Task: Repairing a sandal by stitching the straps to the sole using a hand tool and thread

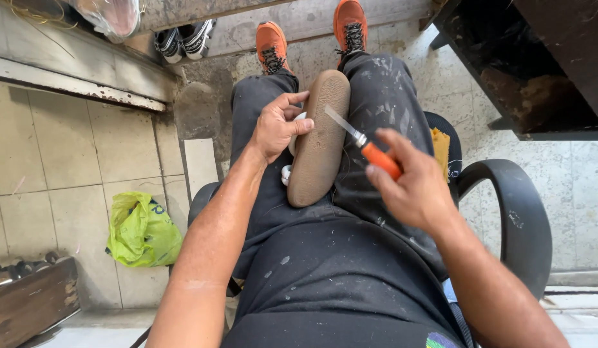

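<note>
Black curved-arm office chair [518, 212], person seated on it in dark paint-flecked trousers [376, 96], orange lace-up sneakers [271, 46] on feet. Crumpled lime-green plastic bag [141, 231] on tiled floor, well apart to the left. Upturned tan-brown rubber shoe sole [319, 138] lies in the lap between the thighs, long axis running away from the body, rounded end toward the feet. Looks light, flexible but firm, grippy not slippery; best held along the side edge. Left hand [276, 125] clamps that left edge, thumb across the sole. Right hand [415, 183] closed around orange-handled narrow steel-blade knife [360, 138], blade pointing up-left, tip at the sole's right edge.
</note>
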